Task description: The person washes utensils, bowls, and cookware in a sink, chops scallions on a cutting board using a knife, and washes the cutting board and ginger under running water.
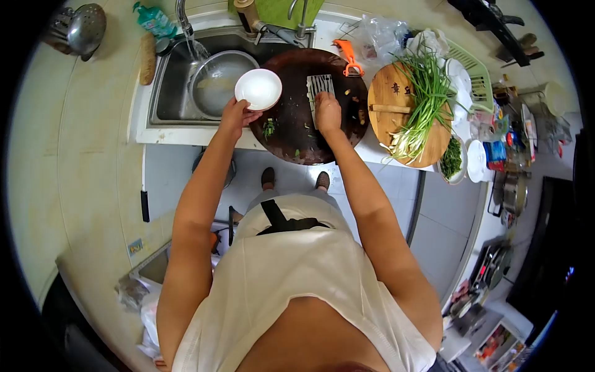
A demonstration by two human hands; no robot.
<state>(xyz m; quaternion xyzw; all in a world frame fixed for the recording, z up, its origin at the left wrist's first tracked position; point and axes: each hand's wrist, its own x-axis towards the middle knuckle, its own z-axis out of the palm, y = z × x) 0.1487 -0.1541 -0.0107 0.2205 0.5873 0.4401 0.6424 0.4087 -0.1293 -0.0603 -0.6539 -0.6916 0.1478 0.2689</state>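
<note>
In my left hand (237, 116) is a small white bowl (258, 89), held by its near rim over the left edge of a dark round cutting board (288, 137). My right hand (328, 113) is closed on the handle of a knife or cleaver (320, 85), whose patterned blade lies over the board and points away from me. Chopped green bits (268, 128) sit on the board's left part, and small pale-brown pieces (347, 92) on its right.
Water runs from a faucet (184, 25) into a metal basin (201, 93) in the sink. Right of the board are an orange peeler (351, 60), a wooden board (379, 96) bearing green onions (427, 93), a bowl of chopped greens (452, 158) and a green basket (482, 84).
</note>
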